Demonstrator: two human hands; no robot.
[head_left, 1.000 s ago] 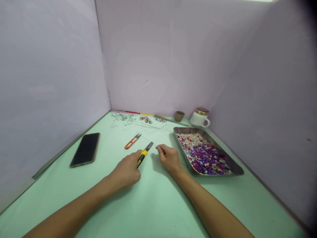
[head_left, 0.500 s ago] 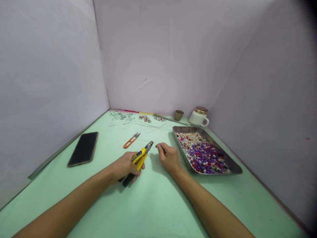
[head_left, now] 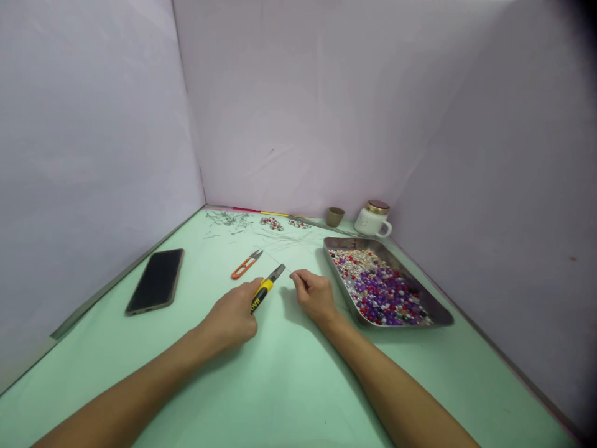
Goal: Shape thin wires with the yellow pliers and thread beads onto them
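My left hand (head_left: 233,314) is closed around a pair of pliers (head_left: 267,291) with yellow and black handles. The metal jaws point away and to the right, turned edge-on, and most of the handles are hidden in the palm. Just right of the jaw tips, my right hand (head_left: 316,295) pinches thumb against forefinger. A very fine wire (head_left: 286,271) shows faintly at those fingertips, towards the pliers; whether the jaws touch it I cannot tell. Beyond my left hand lie orange-handled thread snips (head_left: 246,266).
A metal tray (head_left: 342,289) of purple, red and pale beads stands right of my right hand. A phone (head_left: 156,281) lies on the left. Along the back are wire scraps (head_left: 228,219), beaded pieces (head_left: 272,224), a small brown cup (head_left: 334,216) and a lidded white mug (head_left: 373,219).
My left hand has rolled over, so its back faces up and the pliers show edge-on with their handles closer together. My right hand keeps its pinch in nearly the same place.
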